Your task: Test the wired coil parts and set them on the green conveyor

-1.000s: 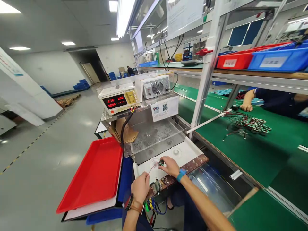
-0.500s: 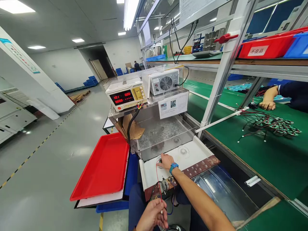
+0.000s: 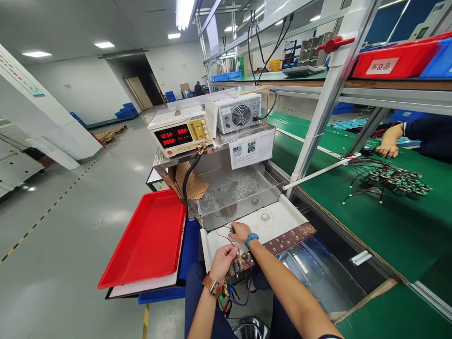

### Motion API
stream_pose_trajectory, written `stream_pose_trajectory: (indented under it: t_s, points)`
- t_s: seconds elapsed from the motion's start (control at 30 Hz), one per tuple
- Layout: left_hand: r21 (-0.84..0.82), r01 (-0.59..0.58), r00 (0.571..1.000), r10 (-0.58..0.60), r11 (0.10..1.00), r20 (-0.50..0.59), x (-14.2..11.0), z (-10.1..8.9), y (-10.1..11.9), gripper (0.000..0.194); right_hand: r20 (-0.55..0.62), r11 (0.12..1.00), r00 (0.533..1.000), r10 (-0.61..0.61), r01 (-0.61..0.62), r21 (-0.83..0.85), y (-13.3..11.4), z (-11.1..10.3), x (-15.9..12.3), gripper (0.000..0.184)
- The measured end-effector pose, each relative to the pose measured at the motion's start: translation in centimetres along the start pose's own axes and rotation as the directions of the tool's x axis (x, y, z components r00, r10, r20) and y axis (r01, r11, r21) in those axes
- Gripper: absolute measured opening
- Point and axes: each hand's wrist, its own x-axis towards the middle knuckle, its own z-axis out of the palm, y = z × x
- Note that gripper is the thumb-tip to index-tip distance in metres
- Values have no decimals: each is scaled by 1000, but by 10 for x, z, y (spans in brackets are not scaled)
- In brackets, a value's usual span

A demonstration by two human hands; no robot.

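Observation:
My right hand (image 3: 240, 232), with a blue watch band on its wrist, is closed on a small dark part (image 3: 232, 230) over the left end of a white tray (image 3: 287, 214). The fingers cover most of that part. From it a thin red wire (image 3: 226, 238) loops round to my left hand (image 3: 225, 260), which pinches its end near the tray's front edge. Along that edge runs a brown strip (image 3: 289, 239) with metal studs. Beneath my left hand, clips and coloured cables (image 3: 231, 294) hang off the strip.
A power supply (image 3: 180, 132) with red digits stands behind, beside a grey fan-fronted unit (image 3: 240, 115). A red tray (image 3: 144, 235) lies to the left. On the green belt (image 3: 388, 226) at right sits a pile of wired round parts (image 3: 399, 181), near a co-worker's hand (image 3: 387, 148).
My left hand has moved up and forward, from below the tray to its front edge, bringing the wire end closer to my right hand. The red wire now bows into a loop.

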Motion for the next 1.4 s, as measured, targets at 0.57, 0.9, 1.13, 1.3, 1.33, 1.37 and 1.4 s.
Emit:
stream_pose_trajectory:
  t_s: [0.57,0.9,1.13,1.3,1.33,1.37,1.4]
  points:
    - [344,-165,982,188,924,-33,41,12,-42,26,7,999,999,40,-40,31,1,0,2,37]
    - [378,-141,986,166,915,-34,45,12,-46,26,4,999,999,35,-35,36,2,1,2,36]
    - [386,-138,987,158,912,-19,43,12,-44,25,24,998,999,45,-46,45,3,2,2,37]
    - [394,-126,990,143,910,-14,44,13,-46,27,6,998,999,52,-53,45,2,3,2,38]
    - [397,-124,990,141,910,-15,45,12,-47,27,7,997,998,56,-56,44,2,3,2,38]
    - [399,-122,990,140,909,-16,45,12,-47,27,8,997,998,58,-58,44,2,3,2,37]
    - [402,-120,990,138,908,-17,46,12,-48,27,8,997,998,59,-59,45,2,3,2,37]
